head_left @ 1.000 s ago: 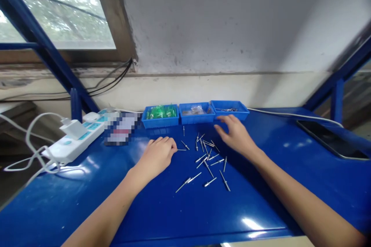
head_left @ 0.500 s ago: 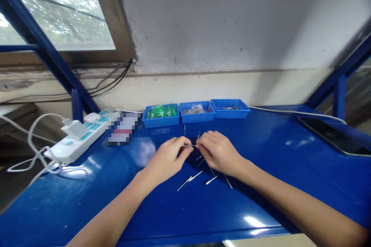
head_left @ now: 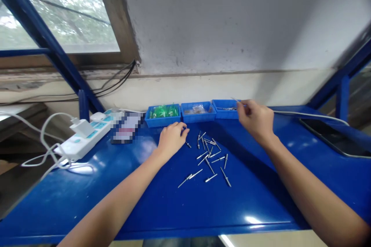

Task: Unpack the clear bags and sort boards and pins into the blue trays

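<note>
My right hand [head_left: 256,120] is raised at the front of the right-hand blue bin [head_left: 227,114]. Pinched between its thumb and fingers is a blind rivet [head_left: 235,99], its thin end pointing left over the bin. Low over the table, my left hand [head_left: 173,137] has its fingers bent and its thumb apart from them, with nothing visible between. A single rivet [head_left: 188,145] lies just below that thumb. To the right, several loose silver rivets [head_left: 209,154] are scattered on the blue table [head_left: 162,208], some crossing one another.
A middle blue bin [head_left: 198,117] holds clear bags, and a left one [head_left: 164,122] holds green pieces. On the left are a white power strip [head_left: 87,141] with cables and a blurred-out flat item [head_left: 127,128]. A dark phone [head_left: 333,137] lies at right.
My hands were together, both at one rivet. The right hand has moved right and up to the right bin with a rivet; the left has come away, its thumb apart. More scattered rivets show.
</note>
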A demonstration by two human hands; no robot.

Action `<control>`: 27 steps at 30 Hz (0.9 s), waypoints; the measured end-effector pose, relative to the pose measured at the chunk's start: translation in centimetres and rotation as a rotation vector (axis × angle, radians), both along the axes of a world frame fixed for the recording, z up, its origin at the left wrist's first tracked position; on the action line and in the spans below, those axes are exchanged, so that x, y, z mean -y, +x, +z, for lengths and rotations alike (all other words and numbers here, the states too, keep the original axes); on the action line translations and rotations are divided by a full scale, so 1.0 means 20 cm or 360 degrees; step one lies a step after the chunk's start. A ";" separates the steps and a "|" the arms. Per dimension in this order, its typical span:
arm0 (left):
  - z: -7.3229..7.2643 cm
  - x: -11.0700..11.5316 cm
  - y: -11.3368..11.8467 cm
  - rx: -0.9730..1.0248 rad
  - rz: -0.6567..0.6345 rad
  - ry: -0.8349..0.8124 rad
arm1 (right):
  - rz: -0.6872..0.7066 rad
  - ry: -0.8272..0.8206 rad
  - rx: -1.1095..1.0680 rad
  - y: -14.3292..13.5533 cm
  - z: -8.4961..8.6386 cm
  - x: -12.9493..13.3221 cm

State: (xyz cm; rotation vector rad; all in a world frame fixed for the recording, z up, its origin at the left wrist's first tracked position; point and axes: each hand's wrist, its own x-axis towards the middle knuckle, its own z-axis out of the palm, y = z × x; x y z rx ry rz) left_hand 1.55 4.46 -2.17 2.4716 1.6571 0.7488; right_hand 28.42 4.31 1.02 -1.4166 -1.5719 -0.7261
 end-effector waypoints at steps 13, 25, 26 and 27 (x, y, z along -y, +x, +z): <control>-0.06 0.01 -0.05 -0.0195 0.0061 0.0016 | 0.0287 -0.0770 0.0175 -0.24 -0.17 0.03; 0.04 0.14 0.00 0.0518 -0.0395 0.0012 | 0.1063 -0.0586 0.0310 -0.38 -0.19 0.13; 0.04 0.14 0.00 0.0526 -0.0394 0.0017 | 0.1051 -0.0577 0.0303 -0.37 -0.18 0.13; 0.04 0.14 0.00 0.0524 -0.0398 0.0032 | 0.1034 -0.0571 0.0300 -0.37 -0.18 0.14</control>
